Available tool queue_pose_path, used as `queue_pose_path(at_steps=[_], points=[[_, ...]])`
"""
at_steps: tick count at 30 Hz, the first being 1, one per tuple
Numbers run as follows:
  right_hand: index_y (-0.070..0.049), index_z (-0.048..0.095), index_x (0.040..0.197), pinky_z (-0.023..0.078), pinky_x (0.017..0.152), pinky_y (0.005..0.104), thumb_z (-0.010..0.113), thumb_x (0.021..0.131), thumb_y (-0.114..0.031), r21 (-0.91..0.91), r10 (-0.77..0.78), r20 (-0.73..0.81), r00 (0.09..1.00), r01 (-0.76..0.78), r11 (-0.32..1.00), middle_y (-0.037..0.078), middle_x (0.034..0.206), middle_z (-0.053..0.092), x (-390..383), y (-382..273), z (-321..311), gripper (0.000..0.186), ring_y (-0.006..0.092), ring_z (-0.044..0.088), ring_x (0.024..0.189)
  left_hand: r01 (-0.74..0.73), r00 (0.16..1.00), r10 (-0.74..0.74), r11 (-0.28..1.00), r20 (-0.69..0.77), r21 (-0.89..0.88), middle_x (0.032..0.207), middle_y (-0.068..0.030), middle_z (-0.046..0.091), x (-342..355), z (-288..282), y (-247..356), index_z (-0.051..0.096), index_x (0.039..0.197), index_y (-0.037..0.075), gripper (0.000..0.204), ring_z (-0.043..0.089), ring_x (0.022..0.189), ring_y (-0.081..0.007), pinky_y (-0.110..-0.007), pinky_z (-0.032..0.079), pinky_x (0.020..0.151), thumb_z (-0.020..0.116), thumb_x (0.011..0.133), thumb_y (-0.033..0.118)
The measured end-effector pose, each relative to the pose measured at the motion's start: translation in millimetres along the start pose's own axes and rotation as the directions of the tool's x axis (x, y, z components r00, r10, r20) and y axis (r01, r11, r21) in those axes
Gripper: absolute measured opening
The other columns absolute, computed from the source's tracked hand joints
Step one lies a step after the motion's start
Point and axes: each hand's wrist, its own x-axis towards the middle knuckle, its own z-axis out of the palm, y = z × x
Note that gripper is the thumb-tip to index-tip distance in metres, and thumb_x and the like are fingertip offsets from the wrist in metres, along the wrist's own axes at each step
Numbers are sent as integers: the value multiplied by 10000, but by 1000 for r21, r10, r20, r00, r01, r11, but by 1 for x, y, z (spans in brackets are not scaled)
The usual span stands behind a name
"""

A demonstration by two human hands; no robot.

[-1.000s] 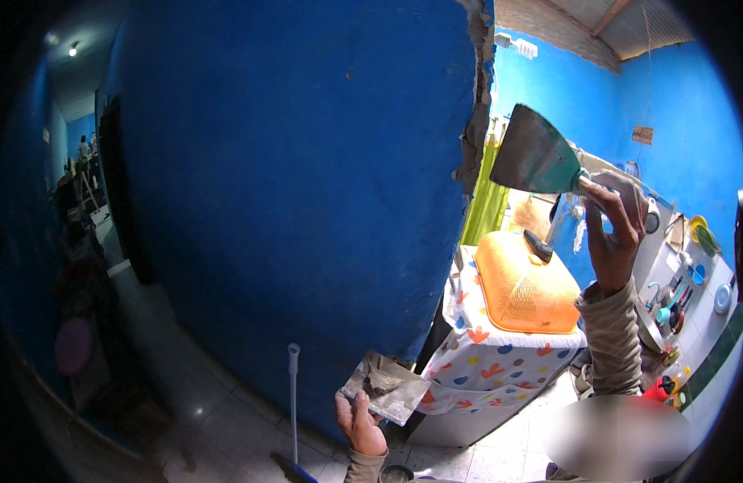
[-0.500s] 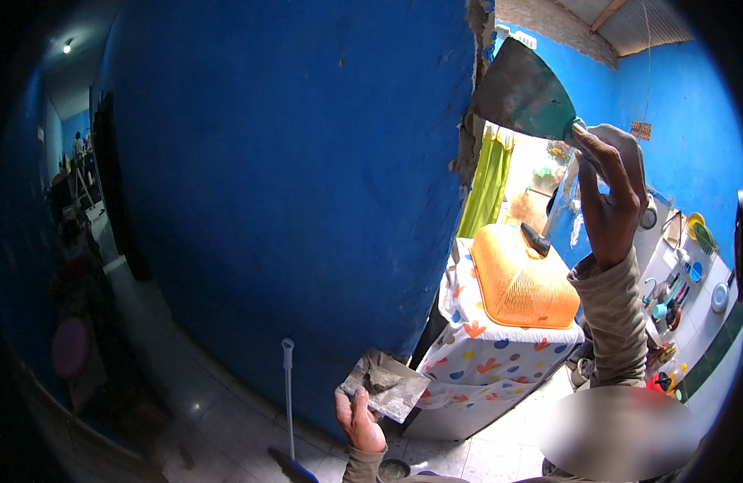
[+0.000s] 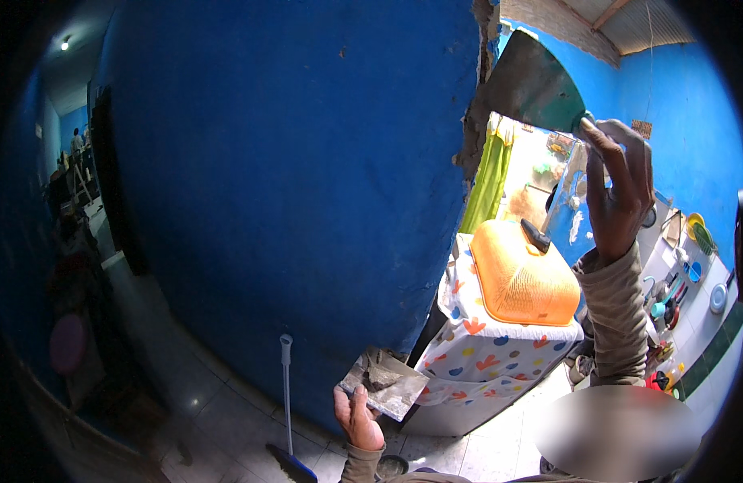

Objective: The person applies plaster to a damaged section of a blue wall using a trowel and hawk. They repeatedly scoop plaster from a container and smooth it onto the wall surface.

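Greyish-brown sleeves (image 3: pixel 617 318) — creased, wrist-length.

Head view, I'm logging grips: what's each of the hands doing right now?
Left hand: closed on the edge of a flat grey plate.
Right hand: closed, holding a broad scraper raised.

The putty knife (image 3: pixel 536 84) is a wide fan-shaped one, dark grey going greenish near the handle (pretty grubby tbh), held up tilted, its blade overlapping the crumbly wall edge (image 3: pixel 470 135); can't tell if they touch. Lower down, a squarish greyish plate (image 3: pixel 401 396) sits tilted, carrying a dark grey clump (image 3: pixel 378 375).
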Motion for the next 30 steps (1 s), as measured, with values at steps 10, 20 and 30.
queue_pose_path(at_steps=[10,20,30], points=[[-194,723,1058,485,805,347,733,744,-26,79,-96,-28,995,98,992,47,1028,661,-7,5,2,356,223,623,943,-33,999,33,999,-20,-14,1127,-73,580,6,-5,-12,468,1246,47,334,595,924,-131,-265,533,720,542,943,164],[-223,679,1097,514,793,342,727,775,-37,-17,-148,-66,987,148,989,41,1063,662,11,24,22,375,223,623,953,-23,999,23,1000,-26,-15,1132,-80,575,6,-2,-11,473,1210,30,309,586,947,-136,-276,524,752,542,943,169],[-196,699,1091,511,833,354,681,847,-52,-87,-140,-62,988,135,987,35,1088,670,34,36,25,284,210,625,997,-26,1000,26,999,0,-42,1141,-80,575,3,10,2,482,1219,30,309,587,948,-143,-275,519,772,541,945,161]])
